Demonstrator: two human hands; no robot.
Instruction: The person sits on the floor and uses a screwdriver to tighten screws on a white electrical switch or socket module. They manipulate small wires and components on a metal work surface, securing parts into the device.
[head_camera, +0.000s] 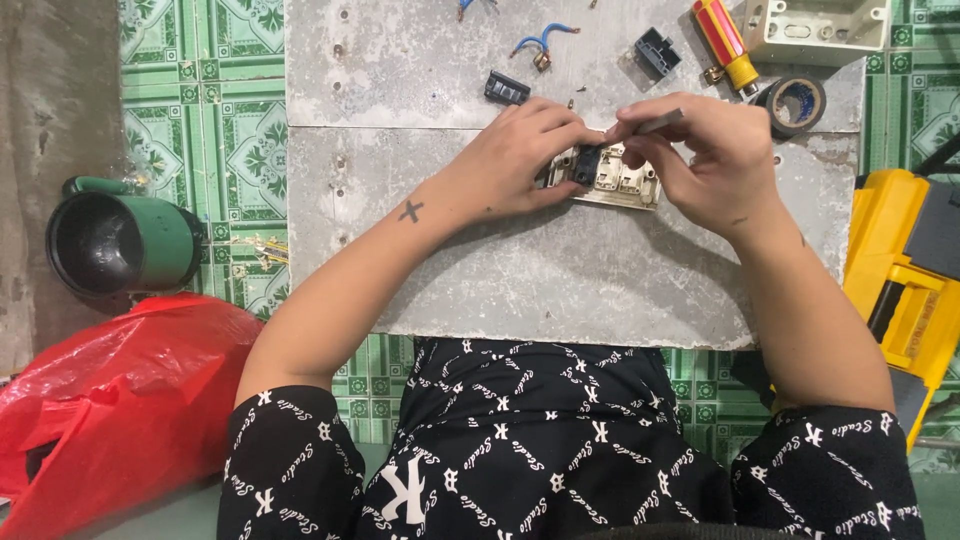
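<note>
A cream switch frame (622, 182) with sockets lies on a grey slab (560, 270), and a small black switch module (586, 165) sits in its left slot. My left hand (515, 160) grips the frame's left end, fingers around the black module. My right hand (705, 160) rests over the frame's right end and pinches a thin grey tool or strip (655, 121) between thumb and fingers above it.
On the slab's far side lie two loose black modules (506, 88) (656, 52), blue wire pieces (542, 42), a red-yellow screwdriver (727, 42), a tape roll (795, 103) and a cream wall box (815, 28). A green cup (120, 242) and red bag (110, 400) sit left, a yellow tool case (905, 290) right.
</note>
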